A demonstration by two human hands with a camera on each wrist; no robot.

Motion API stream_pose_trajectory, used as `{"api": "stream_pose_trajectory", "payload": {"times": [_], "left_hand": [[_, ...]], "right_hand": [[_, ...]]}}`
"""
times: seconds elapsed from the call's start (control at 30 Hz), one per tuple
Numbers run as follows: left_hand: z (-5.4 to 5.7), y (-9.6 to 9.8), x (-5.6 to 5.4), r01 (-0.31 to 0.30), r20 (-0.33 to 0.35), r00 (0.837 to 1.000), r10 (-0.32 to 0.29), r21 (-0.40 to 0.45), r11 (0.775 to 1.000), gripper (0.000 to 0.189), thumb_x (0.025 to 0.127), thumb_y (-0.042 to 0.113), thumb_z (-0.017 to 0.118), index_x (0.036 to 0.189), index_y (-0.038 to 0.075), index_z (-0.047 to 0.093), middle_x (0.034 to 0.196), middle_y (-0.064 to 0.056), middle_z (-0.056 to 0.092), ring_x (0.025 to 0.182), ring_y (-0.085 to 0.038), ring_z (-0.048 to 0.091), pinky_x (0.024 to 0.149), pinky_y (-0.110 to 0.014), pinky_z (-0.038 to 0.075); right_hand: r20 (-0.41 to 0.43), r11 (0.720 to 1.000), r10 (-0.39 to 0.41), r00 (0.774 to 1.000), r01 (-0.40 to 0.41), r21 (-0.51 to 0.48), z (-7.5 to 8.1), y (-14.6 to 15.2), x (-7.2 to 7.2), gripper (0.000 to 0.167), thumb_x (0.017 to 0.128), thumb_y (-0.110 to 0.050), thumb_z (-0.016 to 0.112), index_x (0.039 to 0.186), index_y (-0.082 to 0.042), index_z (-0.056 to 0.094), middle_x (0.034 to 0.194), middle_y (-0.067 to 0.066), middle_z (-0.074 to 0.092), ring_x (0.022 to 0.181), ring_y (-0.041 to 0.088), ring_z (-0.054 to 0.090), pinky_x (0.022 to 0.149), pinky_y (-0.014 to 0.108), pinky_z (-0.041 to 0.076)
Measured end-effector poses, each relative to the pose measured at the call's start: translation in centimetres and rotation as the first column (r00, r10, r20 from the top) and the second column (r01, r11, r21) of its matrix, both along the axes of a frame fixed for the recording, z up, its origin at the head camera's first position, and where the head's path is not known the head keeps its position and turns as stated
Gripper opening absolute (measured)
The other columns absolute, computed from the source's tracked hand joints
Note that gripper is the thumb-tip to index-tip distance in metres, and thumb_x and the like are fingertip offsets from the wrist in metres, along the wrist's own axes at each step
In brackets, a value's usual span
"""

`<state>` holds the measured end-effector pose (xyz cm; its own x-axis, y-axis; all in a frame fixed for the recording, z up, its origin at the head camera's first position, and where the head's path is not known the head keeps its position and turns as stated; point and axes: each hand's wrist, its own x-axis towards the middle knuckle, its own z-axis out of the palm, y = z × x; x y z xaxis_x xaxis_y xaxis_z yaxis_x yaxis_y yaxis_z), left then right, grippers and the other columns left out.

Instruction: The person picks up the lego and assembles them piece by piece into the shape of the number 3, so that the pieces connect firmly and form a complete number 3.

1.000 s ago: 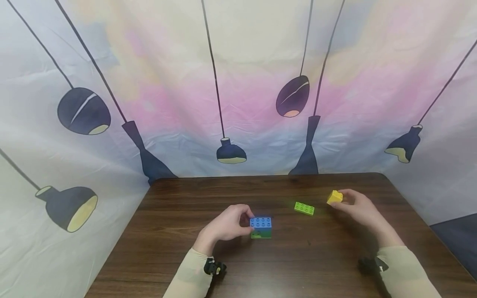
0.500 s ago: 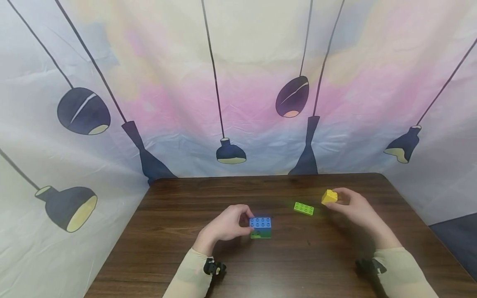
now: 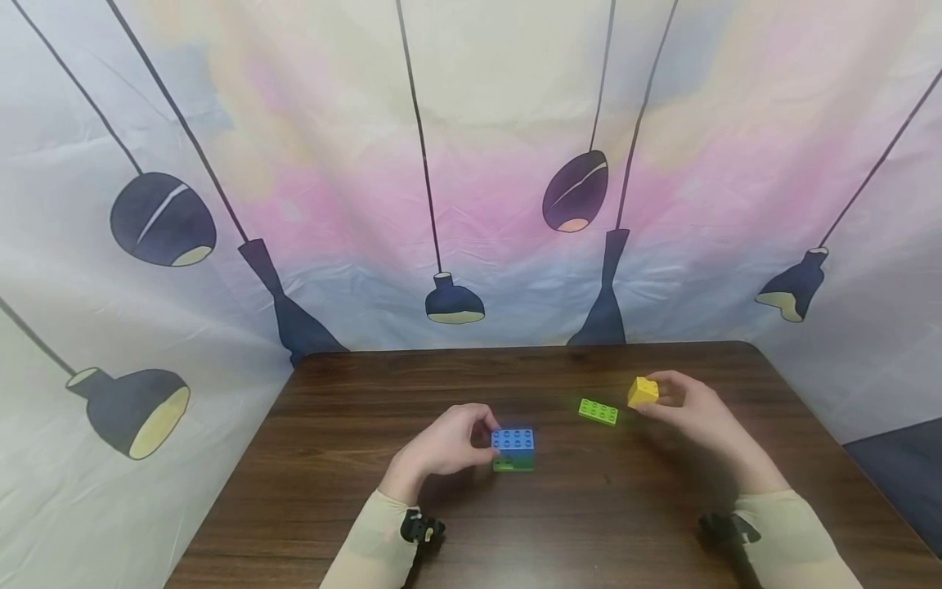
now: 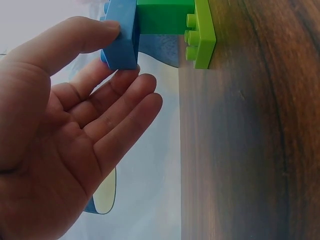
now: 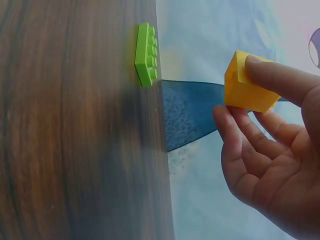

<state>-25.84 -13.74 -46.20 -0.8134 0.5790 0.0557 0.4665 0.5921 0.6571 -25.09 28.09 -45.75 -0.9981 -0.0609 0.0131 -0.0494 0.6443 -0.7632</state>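
My left hand (image 3: 450, 442) pinches a blue building brick (image 3: 513, 440) between thumb and fingers. That brick tops a small stack: a green brick (image 4: 165, 16) sits below it, and a flat lime plate (image 4: 204, 35) forms the base on the table. Over on the right, my right hand (image 3: 695, 409) pinches a yellow brick (image 3: 643, 393), raised off the table in the right wrist view. A loose lime plate (image 3: 598, 411) with studs up lies on the table between the stack and the yellow brick.
The dark wooden table (image 3: 353, 425) has its far edge against a hanging cloth (image 3: 486, 196) printed with lamps. A black wrist camera (image 3: 423, 528) is strapped at the left sleeve.
My right hand has carried the yellow brick leftward, closer to the loose lime plate. The left hand keeps its hold on the stack, which stays in place.
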Motion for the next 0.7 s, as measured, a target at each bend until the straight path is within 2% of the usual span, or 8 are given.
{"api": "stream_pose_trajectory", "payload": {"times": [0.27, 0.7], "left_hand": [[0.1, 0.0, 0.1, -0.007, 0.007, 1.0, 0.007, 0.001, 1.0, 0.024, 0.09, 0.018, 0.087, 0.105, 0.018, 0.069, 0.099, 0.007, 0.067, 0.089, -0.014, 0.063, 0.08, -0.03, 0.055], [0.1, 0.0, 0.1, -0.002, 0.002, 1.0, 0.002, 0.001, 1.0, 0.023, 0.09, 0.018, 0.086, 0.105, 0.018, 0.069, 0.098, 0.008, 0.067, 0.088, -0.012, 0.063, 0.08, -0.03, 0.055]], "right_hand": [[-0.022, 1.0, 0.028, 0.999, -0.028, -0.001, 0.3, -0.9, 0.2, 0.072, 0.093, -0.046, 0.084, 0.142, -0.001, 0.058, 0.132, 0.026, 0.067, 0.118, 0.043, 0.069, 0.083, 0.044, 0.059], [-0.033, 0.998, 0.069, 0.997, -0.069, -0.007, 0.4, -2.4, 0.6, 0.064, 0.092, -0.041, 0.086, 0.137, -0.004, 0.061, 0.128, 0.02, 0.07, 0.116, 0.038, 0.07, 0.081, 0.041, 0.057]]}}
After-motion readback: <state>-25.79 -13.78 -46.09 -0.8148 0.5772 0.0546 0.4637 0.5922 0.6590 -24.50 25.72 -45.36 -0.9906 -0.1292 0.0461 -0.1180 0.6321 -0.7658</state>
